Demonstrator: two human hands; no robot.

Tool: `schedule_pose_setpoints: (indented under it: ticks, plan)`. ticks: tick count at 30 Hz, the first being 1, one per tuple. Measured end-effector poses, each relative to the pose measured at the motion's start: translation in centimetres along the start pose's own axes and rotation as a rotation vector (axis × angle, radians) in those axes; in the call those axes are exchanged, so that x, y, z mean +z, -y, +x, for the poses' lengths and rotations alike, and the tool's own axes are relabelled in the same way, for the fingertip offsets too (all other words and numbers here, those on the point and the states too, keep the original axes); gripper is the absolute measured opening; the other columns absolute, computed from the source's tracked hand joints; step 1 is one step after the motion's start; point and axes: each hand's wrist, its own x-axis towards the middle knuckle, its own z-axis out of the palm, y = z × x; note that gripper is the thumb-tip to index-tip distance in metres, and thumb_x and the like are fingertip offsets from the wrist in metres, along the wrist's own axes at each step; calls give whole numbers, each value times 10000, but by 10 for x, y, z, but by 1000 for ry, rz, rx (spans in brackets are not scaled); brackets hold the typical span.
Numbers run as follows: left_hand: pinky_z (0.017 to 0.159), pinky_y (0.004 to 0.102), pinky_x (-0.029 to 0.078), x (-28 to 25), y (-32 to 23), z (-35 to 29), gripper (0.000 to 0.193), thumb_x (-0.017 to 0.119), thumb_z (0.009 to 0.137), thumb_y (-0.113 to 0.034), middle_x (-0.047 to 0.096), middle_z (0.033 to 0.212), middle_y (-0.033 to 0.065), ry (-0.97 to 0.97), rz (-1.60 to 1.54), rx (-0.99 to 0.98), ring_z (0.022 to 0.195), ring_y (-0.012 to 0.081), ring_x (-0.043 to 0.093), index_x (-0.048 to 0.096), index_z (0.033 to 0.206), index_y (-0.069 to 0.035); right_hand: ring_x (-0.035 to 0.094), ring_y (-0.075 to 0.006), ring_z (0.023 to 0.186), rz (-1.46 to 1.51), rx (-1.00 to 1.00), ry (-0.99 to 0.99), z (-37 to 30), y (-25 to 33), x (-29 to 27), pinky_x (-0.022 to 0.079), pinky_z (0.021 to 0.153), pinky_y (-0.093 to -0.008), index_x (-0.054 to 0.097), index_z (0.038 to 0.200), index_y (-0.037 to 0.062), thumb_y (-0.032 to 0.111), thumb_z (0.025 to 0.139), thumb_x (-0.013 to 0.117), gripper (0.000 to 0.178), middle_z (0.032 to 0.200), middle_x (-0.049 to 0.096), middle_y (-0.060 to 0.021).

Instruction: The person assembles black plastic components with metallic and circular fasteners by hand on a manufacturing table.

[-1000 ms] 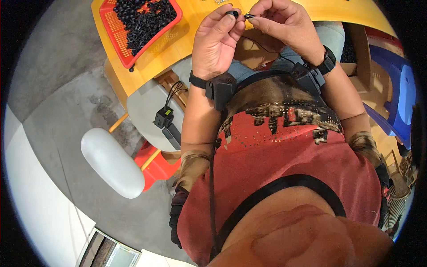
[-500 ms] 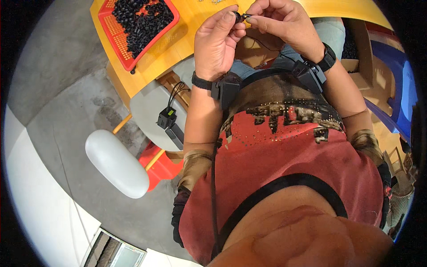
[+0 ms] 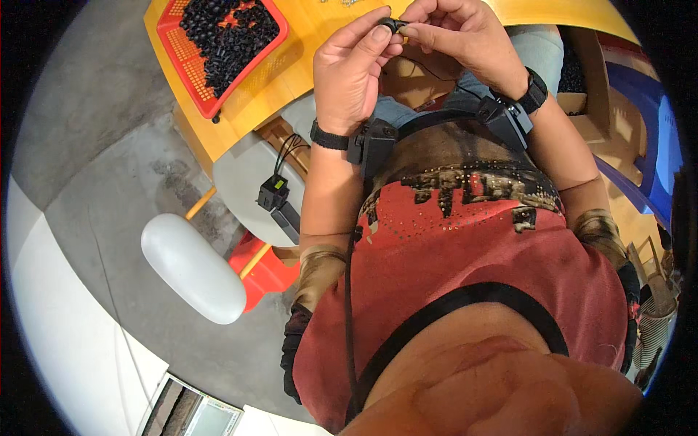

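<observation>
Between my fingertips, at the near edge of the yellow table point(image 3: 305, 51), is a small black rounded part point(image 3: 390, 24). My left hand point(image 3: 355, 69) pinches it between thumb and forefinger. From the other side my right hand point(image 3: 459, 36) pinches the part's right end, its thumb and forefinger close together. What kind of part it is I cannot make out, and the fingers hide some of it. To the left stands a red plastic basket point(image 3: 182, 62), holding many small black parts point(image 3: 233, 43).
Small shiny pieces point(image 3: 347, 2) lie at the table's far edge. A grey round seat point(image 3: 251, 189) with a black device point(image 3: 274, 195) on it is left of my forearm. A blue plastic chair point(image 3: 643, 138) and a cardboard box point(image 3: 598, 94) stand at the right.
The black part in my fingers has turned slightly, and its two sections now sit closer together. Both hands have shifted a little to the left.
</observation>
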Motion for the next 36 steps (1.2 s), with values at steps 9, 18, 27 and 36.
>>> schedule_pose_setpoints:
  ticks: [9,18,27,36]
  plan:
    - [773,276,593,17,-10,0,296,744,920,9,751,986,124,37,146,169,836,168,719,691,1209,47,657,-66,700,23,26,43,0,-2,-7,534,636,-202,674,1065,13,34,961,723,117,909,730,-31]
    - [812,315,600,14,-13,-3,302,743,925,-11,741,1007,114,14,244,112,849,187,716,683,1216,39,641,-49,764,-32,-12,44,-3,0,-2,522,666,-193,671,1060,17,37,967,720,107,927,712,-11]
    - [811,316,599,13,-7,-3,270,710,954,-16,745,1020,110,8,145,107,847,185,715,684,1218,35,629,-49,762,-39,-36,41,-3,1,2,511,661,-195,669,1049,21,21,968,711,91,914,704,-4]
    - [751,265,592,21,-7,-1,235,743,925,9,743,950,106,1,58,96,801,147,708,703,1154,50,634,-51,750,-1,-1,49,-3,1,-5,514,661,-200,665,1034,14,21,954,727,102,917,714,-18]
